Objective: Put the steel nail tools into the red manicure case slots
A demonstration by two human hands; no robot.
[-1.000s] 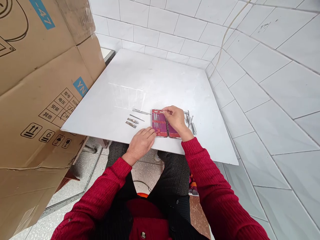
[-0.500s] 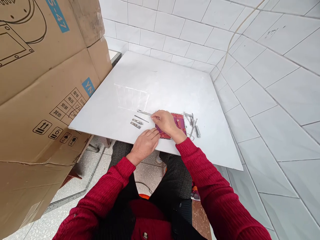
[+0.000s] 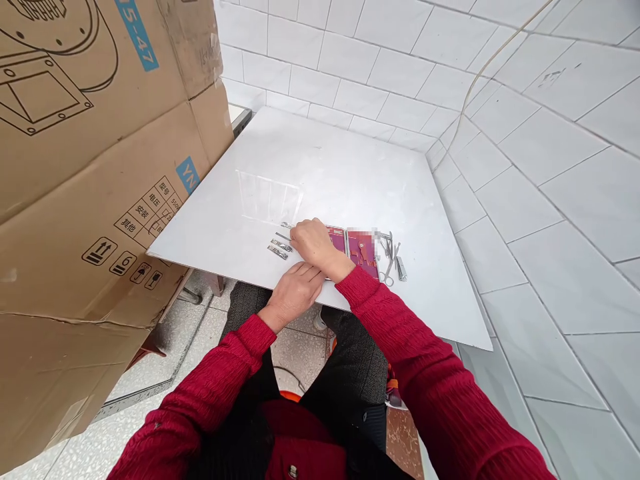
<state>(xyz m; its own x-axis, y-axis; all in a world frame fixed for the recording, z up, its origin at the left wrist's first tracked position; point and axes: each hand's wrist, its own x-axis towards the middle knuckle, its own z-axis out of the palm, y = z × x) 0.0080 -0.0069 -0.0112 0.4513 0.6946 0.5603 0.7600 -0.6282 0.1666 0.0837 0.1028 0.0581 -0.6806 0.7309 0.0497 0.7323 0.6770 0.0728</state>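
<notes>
Passable over the far half of the table (image 3: 350, 167), yet bounded by the box (image 3: 115, 193) on the left and the wall (image 3: 545, 227) on the right, and crowded nearer in by left hand (image 3: 296, 292), right hand (image 3: 316, 247), case (image 3: 369, 269), and tools (image 3: 402, 269) on either side.

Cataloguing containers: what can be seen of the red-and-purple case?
The case lies open and flat near the front edge of the white table. Red-trimmed with purple lining, it shows reddish straps in its right half; material unclear. The right hand and left hand hide much of its left half; contact unclear.
</notes>
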